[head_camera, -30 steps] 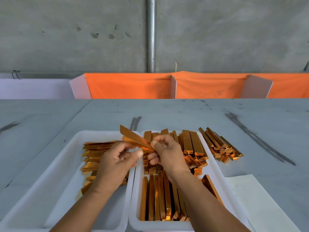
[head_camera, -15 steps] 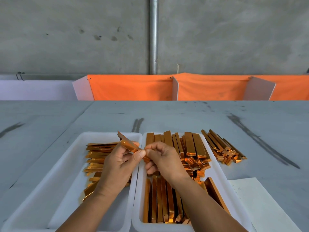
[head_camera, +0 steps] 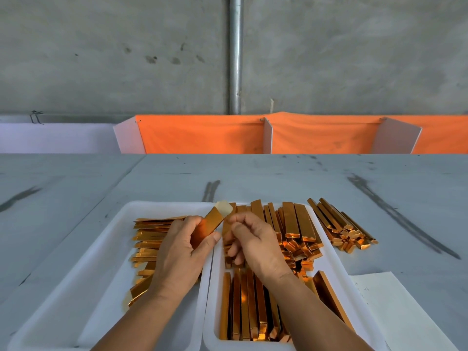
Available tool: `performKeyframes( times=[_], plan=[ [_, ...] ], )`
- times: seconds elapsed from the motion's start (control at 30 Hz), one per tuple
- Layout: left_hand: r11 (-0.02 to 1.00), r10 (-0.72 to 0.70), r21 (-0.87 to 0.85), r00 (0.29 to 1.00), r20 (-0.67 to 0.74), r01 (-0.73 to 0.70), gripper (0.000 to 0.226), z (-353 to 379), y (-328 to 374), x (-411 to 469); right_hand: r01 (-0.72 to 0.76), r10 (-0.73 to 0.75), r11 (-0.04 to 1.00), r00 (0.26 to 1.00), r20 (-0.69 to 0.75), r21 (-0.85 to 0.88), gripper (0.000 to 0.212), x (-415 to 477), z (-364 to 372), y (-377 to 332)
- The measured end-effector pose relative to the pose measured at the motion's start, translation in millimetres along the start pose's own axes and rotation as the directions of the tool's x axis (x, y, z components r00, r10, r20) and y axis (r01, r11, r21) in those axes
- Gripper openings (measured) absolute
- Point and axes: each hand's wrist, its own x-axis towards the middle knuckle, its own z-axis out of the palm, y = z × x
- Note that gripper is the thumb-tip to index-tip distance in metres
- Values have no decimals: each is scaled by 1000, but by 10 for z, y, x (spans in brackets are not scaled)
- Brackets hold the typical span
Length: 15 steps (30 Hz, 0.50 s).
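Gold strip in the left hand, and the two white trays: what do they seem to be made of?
The gold strip, held by the left hand: likely thin card faced with glossy metallic foil; it mirrors light, and its far flap shows a pale uncoated underside. The left tray and right tray: probably moulded plastic, smooth and matte, with rounded rims.

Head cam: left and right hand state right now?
Left hand: holding a gold carton.
Right hand: curled beside the gold carton's pale flap; whether it grips anything cannot be told.
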Motion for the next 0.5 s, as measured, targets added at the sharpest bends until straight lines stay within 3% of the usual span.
performKeyframes(
  times=[0.17,0.33,0.5],
  plan=[
    [993,-14,115,999,52,8,21,-3,2,-8,19,-12,988,999,-51,153,18,29,-31,-32],
    [988,-36,153,989,143,13,26,-2,51,-25,-3,4,1000,999,-39,24,15,33,-29,15],
    [981,-32,193,984,177,-3,41,-19,69,-29,-14,15,1000,999,-44,11,17,36,-31,32]
  ],
)
